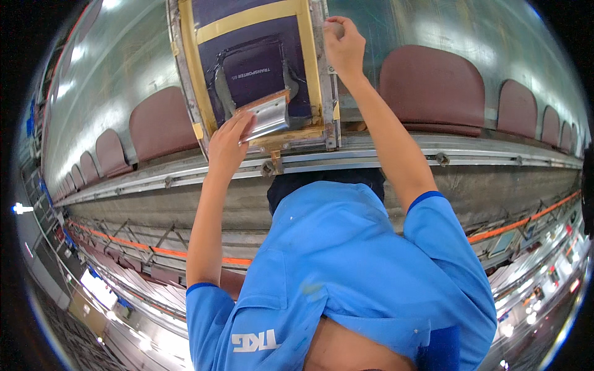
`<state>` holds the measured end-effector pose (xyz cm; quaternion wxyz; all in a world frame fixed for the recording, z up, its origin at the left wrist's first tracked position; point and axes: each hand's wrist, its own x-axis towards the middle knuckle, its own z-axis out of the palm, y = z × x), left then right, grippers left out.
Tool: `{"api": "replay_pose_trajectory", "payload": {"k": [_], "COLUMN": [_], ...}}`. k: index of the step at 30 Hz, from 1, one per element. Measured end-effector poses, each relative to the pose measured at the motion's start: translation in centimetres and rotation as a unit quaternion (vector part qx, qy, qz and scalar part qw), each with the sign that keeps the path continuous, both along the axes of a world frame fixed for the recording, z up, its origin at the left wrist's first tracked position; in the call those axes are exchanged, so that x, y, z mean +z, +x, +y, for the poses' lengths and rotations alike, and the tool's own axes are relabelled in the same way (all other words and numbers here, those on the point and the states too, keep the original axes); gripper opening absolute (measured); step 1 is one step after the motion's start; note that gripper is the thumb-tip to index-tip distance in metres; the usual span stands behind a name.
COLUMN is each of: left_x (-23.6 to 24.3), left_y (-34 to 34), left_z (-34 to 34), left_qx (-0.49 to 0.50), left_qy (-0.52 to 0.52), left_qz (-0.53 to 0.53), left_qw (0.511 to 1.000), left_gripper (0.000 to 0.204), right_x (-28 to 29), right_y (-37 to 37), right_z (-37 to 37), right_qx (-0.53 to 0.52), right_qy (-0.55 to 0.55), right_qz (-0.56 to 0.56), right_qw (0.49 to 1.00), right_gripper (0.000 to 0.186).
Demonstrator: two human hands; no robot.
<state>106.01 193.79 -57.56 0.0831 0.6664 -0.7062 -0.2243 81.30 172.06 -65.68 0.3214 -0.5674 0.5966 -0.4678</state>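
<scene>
A screen-printing frame point(331, 117) with metal sides lies on the long table, its dark purple mesh point(250, 46) bordered by yellow tape. Wet-looking ink rings a rounded shape in the mesh's middle. Held in my left hand point(230, 143), a squeegee point(270, 117) with a shiny metal holder rests tilted over the near part of the mesh. Fingers of that hand wrap its left end. My right hand point(346, 49) is closed at the frame's far right side, fingers curled over the edge; the fingertips are partly hidden.
Maroon rounded panels point(433, 86) lie in a row along the green-grey table point(396, 25) on both sides of the frame. A metal rail point(359, 157) with bolts runs along the near edge. Behind me stand another table and an orange strip point(167, 250).
</scene>
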Motion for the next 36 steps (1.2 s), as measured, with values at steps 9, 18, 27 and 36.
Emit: {"api": "replay_pose_trajectory", "payload": {"k": [9,18,27,36], "left_x": [-1.4,-2.5,-1.5,-1.6], "left_y": [0.4,0.7,0.5,1.0], "left_z": [-1.2,-3.3,-4.5,-4.1], "left_qx": [0.003,0.049,0.012,-0.003], "left_qy": [0.041,0.061,0.063,0.083], "left_qz": [-0.043,-0.074,-0.070,-0.105], "left_qw": [0.998,0.994,0.996,0.991], "left_gripper": [0.060,0.049,0.037,0.042], "right_x": [-2.7,-2.4,-0.7,-1.2], "right_y": [1.3,-4.3,-5.9,-5.3], "right_z": [1.1,3.2,4.5,2.6], "right_qx": [0.019,0.191,0.243,0.144], "right_qy": [0.040,0.167,0.100,0.120], "right_qz": [0.001,-0.235,-0.177,-0.174], "right_qw": [0.999,0.938,0.948,0.967], "right_gripper": [0.037,0.059,0.049,0.042]}}
